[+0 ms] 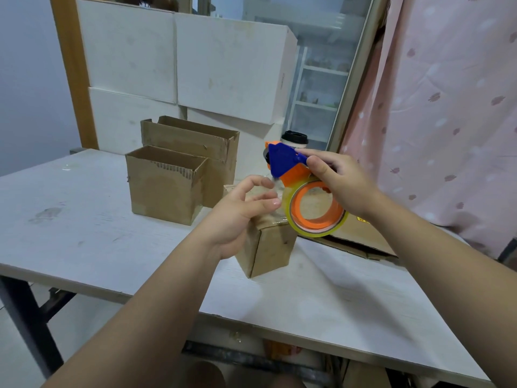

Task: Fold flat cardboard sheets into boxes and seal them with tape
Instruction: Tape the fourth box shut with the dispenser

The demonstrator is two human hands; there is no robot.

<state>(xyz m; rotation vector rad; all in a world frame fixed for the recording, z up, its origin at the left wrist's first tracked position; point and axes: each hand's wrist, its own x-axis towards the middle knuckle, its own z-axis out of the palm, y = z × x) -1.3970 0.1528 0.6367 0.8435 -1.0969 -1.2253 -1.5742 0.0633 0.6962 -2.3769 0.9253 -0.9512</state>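
On the white table (84,242) straight ahead of you stands a small closed cardboard box (268,247), one corner turned toward you, and both your hands are raised over its top. The only marking in view is a small yellow patch on the flat cardboard sheet (355,236) lying behind the box to the right, and it is too small to read. Your right hand (341,180) comes in from the right with the forearm stretched forward, fingers wrapped around the handle of a blue and orange tape dispenser (285,163) and the thumb pressed against its side. The dispenser's roll of clear tape (316,214) hangs below your palm, just above the box's right top edge. Your left hand (240,211) is beside the box's left top edge, fingers curled with the thumb and forefinger a little apart. A clear strip of tape shows faintly at the fingertips, but you cannot tell from here whether they pinch it. Two open brown boxes stand further back on the left, a shorter one (165,186) in front of a taller one (193,138). A cup with a black lid (294,138) is partly hidden behind the dispenser. Large white boxes (232,71) are stacked along the back, and a pink patterned curtain (447,107) hangs at the right.
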